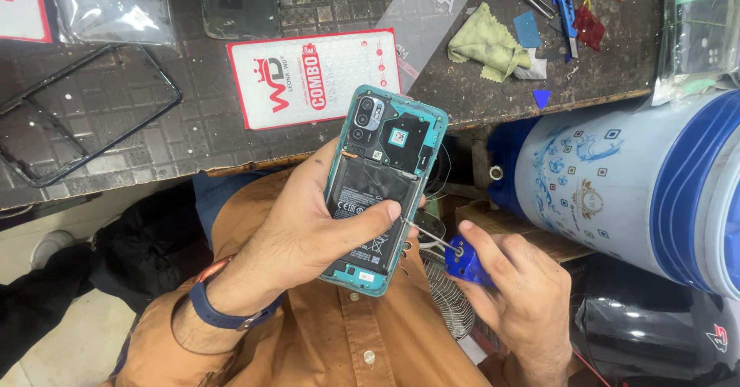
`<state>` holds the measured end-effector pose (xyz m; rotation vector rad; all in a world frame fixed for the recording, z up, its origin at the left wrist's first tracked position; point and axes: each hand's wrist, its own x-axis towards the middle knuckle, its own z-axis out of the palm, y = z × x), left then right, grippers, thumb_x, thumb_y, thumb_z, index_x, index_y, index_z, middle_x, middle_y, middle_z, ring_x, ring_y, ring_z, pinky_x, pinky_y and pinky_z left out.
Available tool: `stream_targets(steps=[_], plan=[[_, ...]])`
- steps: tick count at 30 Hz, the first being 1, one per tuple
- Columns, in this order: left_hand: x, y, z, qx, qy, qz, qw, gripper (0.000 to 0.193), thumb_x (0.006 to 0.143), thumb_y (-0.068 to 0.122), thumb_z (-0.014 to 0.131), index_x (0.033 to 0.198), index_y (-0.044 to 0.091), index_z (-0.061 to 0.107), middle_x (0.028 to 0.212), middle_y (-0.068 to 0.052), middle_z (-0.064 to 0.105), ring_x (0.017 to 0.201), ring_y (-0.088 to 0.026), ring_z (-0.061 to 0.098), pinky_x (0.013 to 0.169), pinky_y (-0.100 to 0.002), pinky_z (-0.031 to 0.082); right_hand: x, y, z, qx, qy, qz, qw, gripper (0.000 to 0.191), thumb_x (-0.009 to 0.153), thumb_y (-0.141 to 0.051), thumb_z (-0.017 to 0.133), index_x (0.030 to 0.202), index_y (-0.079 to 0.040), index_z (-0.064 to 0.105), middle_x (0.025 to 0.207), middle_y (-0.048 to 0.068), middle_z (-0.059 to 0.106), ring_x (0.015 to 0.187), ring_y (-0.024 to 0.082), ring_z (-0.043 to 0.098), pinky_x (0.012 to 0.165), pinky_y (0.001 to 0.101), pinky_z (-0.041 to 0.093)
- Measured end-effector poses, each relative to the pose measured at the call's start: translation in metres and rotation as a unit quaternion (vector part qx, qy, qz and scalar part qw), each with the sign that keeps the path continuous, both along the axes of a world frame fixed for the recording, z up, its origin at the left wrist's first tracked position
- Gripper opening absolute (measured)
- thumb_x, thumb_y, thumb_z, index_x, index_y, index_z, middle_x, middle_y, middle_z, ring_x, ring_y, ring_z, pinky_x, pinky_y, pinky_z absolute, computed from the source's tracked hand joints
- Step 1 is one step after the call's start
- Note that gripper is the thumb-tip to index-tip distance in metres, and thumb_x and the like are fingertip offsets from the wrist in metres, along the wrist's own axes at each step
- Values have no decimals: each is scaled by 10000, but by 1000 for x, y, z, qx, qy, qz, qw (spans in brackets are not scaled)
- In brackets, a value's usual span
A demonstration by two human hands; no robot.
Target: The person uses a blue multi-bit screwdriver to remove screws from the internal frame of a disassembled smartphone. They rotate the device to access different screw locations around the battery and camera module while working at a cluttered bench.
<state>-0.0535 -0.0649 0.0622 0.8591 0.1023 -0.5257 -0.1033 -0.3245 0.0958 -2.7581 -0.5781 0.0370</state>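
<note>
My left hand (308, 225) holds an opened teal smartphone (385, 183) with its back cover off, so the black battery and the camera module show. The thumb lies across the battery. My right hand (512, 294) grips a small screwdriver with a blue handle (465, 264). Its thin metal shaft points at the phone's lower right edge, close to my left thumb tip. A blue band sits on my left wrist, and I wear an orange-brown shirt.
The dark worktable (193, 102) carries a red-and-white packet (316, 75), a black phone frame (85, 109), a yellow-green cloth (486, 44), clear plastic bags and tools at the back right. A large blue-and-white water cooler (632, 194) stands at right, with a small fan grille (447, 298) below the phone.
</note>
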Motion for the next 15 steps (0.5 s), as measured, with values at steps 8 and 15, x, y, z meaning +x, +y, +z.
stream_targets(steps=[8, 15], plan=[[-1, 0, 0, 0, -1, 4, 1000, 450, 939, -5, 660, 1359, -23, 499, 1048, -112, 726, 879, -179, 765, 747, -318, 669, 4, 0, 0, -3, 2, 1, 1000, 634, 709, -284, 854, 1289, -110, 667, 818, 53, 617, 664, 215, 608, 610, 357, 485], [-1, -1, -2, -19, 13, 13, 1000, 435, 937, -12, 663, 1343, -29, 508, 1073, -122, 720, 886, -191, 762, 757, -326, 669, 4, 0, 0, 1, 7, 11, 1000, 642, 706, -279, 853, 1289, -92, 661, 813, 57, 609, 665, 223, 607, 615, 363, 485]])
